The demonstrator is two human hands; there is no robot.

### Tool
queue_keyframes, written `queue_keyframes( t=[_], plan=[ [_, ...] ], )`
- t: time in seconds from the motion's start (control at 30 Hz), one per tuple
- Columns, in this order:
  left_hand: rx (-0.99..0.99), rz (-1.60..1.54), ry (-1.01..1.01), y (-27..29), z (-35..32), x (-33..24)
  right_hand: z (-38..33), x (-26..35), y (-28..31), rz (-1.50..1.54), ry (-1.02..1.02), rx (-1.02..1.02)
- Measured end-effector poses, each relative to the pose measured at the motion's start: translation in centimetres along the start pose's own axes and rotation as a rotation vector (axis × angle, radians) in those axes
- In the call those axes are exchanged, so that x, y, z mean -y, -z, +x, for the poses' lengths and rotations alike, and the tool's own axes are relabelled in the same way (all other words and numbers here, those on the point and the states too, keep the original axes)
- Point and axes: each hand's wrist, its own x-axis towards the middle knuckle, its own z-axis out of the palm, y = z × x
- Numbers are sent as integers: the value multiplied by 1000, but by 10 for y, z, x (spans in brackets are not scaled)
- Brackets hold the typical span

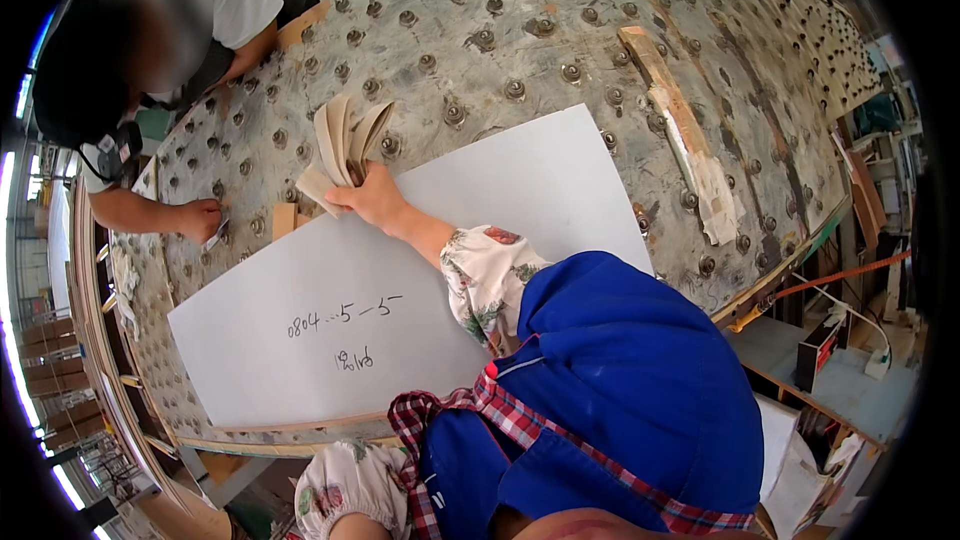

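Note:
My right hand (373, 197) is closed around a bundle of tan strips (346, 145), bent over and fanned out at the far end. It is held at the far edge of a large white panel (440, 280) that lies flat on the table and bears dark handwriting. Whether the strips touch the panel, I cannot tell. A small tan block (285, 220) shows beside the panel's far edge, left of the strips. Of my left arm only the flowered sleeve (350, 490) and a bit of forearm show at the lower edge; the left hand is out of the picture.
The worn table (455, 70) is studded with many small round ball rollers. A long wooden strip (685, 135) with a torn pale covering lies on the right. At the far left a person leans over the table, one hand (200, 220) holding something small. An orange hose (845, 273) runs at right.

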Motion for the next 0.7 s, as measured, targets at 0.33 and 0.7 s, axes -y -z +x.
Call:
queue_keyframes(
  t=[0.33, 0.7],
  plan=[
    [4, 7, 13, 2, -3, 4, -4, 7, 0, 28, -28, -33],
    [-2, 28, 48, -1, -7, 10, -2, 9, 2, 39, -47, 14]
  ],
)
